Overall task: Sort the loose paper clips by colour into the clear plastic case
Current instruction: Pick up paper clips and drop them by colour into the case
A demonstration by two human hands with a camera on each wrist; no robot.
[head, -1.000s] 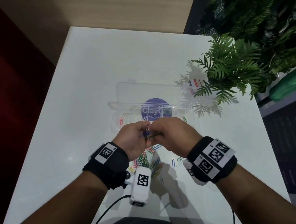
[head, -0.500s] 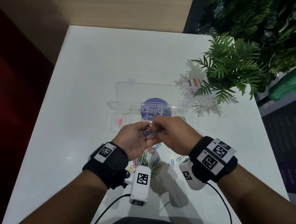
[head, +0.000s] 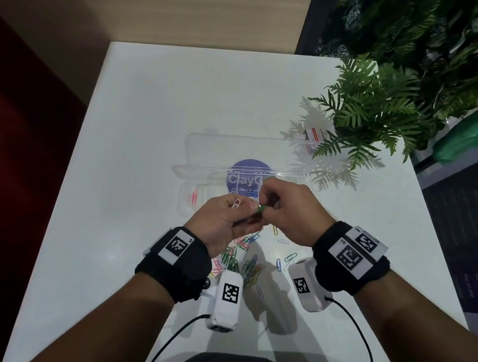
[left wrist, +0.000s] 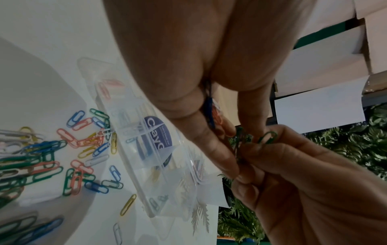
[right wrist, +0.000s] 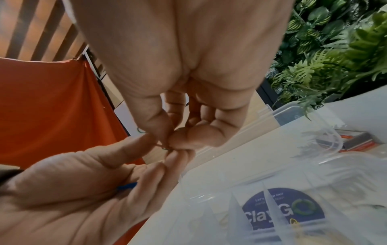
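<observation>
Both hands meet above the table, just in front of the clear plastic case (head: 198, 168). My left hand (head: 231, 219) grips a bunch of paper clips; a white clip (head: 236, 204) pokes out over its knuckles and a blue clip (left wrist: 210, 109) shows between its fingers. My right hand (head: 284, 205) pinches a green clip (head: 260, 208) at the left fingertips; the same green clip (left wrist: 267, 136) shows in the left wrist view. The loose pile of coloured clips (head: 240, 261) lies on the table under the hands. Pink clips (head: 194, 196) sit in the case's left compartment.
The case lid stands open towards the far side, over a round purple sticker (head: 248, 176). A fern (head: 376, 110) overhangs the table's right edge beside the case. A small red and white box (head: 314, 135) lies near the fern. The white table (head: 129, 119) stretches away beyond the case.
The hands stay together in the same place; the right hand has drawn a green clip slightly out from the left hand's bunch, and a white clip now shows over the left knuckles.
</observation>
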